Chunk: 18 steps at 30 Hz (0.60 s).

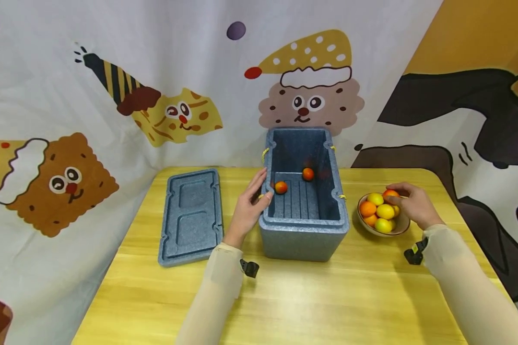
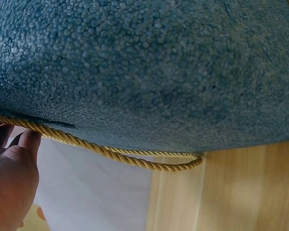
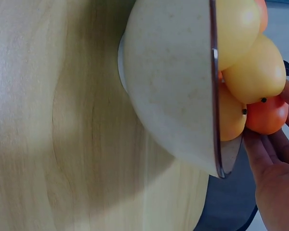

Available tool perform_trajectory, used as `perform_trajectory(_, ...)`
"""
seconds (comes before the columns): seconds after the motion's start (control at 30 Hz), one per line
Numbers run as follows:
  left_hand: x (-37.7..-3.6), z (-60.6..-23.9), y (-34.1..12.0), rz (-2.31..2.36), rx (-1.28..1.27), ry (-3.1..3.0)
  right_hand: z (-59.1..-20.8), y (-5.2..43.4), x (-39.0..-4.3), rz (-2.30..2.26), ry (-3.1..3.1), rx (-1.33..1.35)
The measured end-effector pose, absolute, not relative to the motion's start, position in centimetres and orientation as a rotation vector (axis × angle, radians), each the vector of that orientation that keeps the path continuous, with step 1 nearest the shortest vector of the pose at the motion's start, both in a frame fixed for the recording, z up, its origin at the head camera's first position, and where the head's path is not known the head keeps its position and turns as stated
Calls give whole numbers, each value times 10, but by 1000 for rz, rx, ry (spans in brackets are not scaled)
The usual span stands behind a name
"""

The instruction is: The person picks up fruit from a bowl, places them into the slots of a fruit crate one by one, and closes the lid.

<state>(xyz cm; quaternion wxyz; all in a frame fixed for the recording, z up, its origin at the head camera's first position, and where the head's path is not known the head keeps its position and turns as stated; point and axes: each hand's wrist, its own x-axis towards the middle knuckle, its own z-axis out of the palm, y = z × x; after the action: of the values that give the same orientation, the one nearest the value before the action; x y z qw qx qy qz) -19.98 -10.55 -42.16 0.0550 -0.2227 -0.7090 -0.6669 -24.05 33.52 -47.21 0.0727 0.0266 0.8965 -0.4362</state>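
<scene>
Blue-grey foam makes up the open cooler box (image 1: 304, 225) we see mid-table, two orange fruits (image 1: 280, 187) lying on its ribbed floor. Our left hand (image 1: 249, 206) rests flat against the box's left rim, fingers nearly straight beside the yellow rope handle (image 2: 120, 155), gripping nothing. Our right hand (image 1: 412, 204) lies over the beige bowl (image 3: 168, 96) of yellow and orange fruit, fingers loosely bent and touching an orange-red fruit (image 3: 267, 115) at the far edge. The box's lid (image 1: 192, 215) lies flat on the wooden table (image 1: 328, 302), left of the box.
</scene>
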Motion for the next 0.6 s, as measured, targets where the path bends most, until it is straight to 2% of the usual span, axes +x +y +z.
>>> perform_trajectory(0.6, -198, -417, -107, -2011, -676, -2184, -469, 346, -229, -1393, 2816, 169)
